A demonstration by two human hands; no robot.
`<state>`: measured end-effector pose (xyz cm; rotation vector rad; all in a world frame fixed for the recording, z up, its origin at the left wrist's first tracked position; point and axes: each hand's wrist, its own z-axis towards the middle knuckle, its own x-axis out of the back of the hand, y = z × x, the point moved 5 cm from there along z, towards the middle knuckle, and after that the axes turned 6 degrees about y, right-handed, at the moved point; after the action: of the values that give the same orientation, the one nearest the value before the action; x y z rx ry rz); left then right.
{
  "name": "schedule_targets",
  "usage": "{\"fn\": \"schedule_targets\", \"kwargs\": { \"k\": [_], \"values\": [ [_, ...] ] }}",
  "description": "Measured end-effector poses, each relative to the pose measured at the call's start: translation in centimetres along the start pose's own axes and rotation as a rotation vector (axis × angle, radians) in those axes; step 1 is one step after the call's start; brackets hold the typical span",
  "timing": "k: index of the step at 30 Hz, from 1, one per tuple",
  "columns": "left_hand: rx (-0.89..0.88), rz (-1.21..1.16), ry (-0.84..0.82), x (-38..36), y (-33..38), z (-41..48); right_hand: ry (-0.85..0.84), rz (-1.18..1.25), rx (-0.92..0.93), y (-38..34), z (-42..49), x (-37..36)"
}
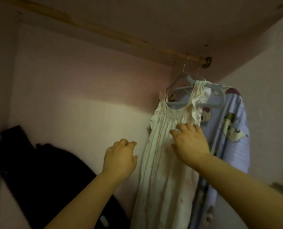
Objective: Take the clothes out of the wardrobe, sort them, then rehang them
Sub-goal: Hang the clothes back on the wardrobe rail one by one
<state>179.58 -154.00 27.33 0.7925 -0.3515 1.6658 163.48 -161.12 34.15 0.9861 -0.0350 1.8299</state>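
A white pleated dress [162,171] hangs on a pale blue hanger [183,87] from the wooden rail [187,57] at the wardrobe's right end. Behind it a lilac striped garment with cartoon prints [235,136] hangs on a second hanger. My right hand [190,142] rests on the chest of the white dress with its fingers spread. My left hand [121,159] hovers just left of the dress, fingers loosely curled, holding nothing.
A black garment or bag [31,171] lies heaped in the wardrobe's lower left. The pink back wall [81,90] and the wardrobe's ceiling [187,19] close in the space. The rail's left stretch carries no hangers.
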Motion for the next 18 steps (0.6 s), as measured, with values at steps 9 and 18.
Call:
{"fn": "schedule_targets", "kwargs": {
  "k": [9, 18],
  "values": [
    [0.064, 0.076, -0.157, 3.0, 5.8, -14.9, -0.191, 0.241, 0.118, -3.4, -17.9, 0.4],
    [0.111, 0.14, -0.408, 5.0, 9.9, -31.1, -0.4, 0.398, 0.032, -3.0, -35.8, 2.0]
  ]
}}
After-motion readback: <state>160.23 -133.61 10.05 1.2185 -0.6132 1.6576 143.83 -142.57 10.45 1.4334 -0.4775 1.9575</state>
